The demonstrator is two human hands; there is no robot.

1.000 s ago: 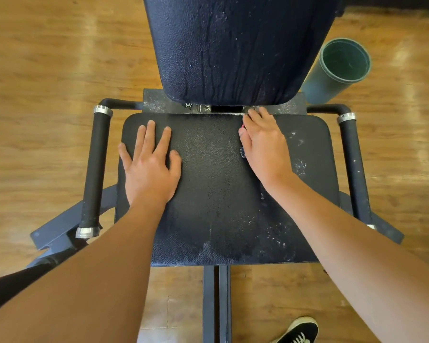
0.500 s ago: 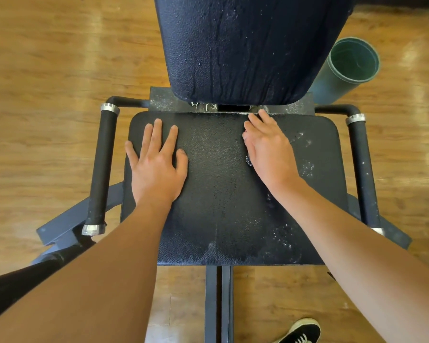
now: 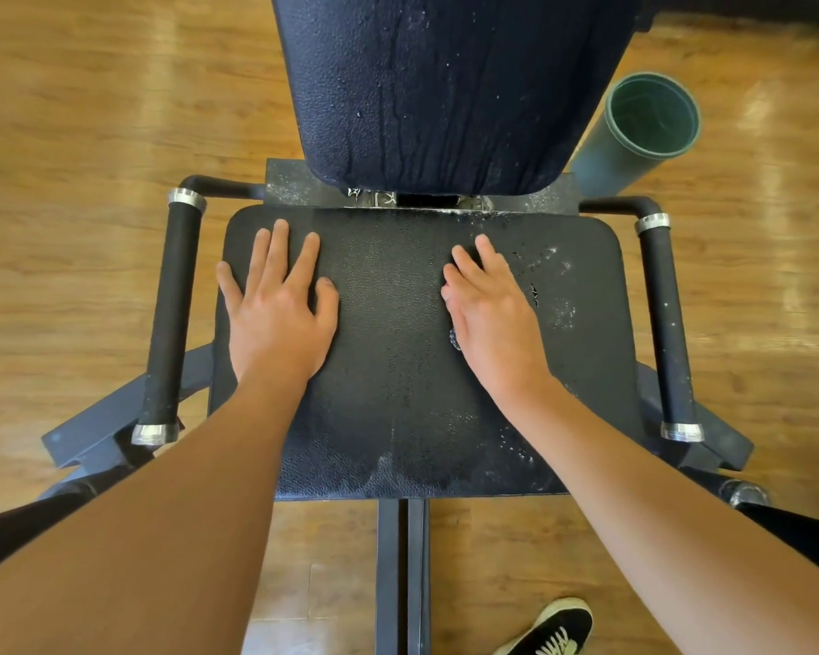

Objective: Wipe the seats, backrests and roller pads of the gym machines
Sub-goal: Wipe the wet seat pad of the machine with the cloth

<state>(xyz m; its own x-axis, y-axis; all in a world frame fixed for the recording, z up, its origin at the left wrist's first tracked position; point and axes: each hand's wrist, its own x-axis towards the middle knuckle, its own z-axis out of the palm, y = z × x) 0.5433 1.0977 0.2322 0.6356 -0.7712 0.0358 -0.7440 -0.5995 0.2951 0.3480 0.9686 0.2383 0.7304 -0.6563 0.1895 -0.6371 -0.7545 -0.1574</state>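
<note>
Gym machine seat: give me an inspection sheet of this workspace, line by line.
Surface: black seat pad, wet patches and white flecks, mostly on its right side.
Job's things: backrest streaked with drips; no cloth clearly seen, something small and dark under the right palm.
Clutter: green tube on the floor behind the machine.
Grips: left hand flat, fingers spread; right hand flat on the seat.
Cables: nothing seen.
Surroundings: wooden floor, side handles, a shoe.
</note>
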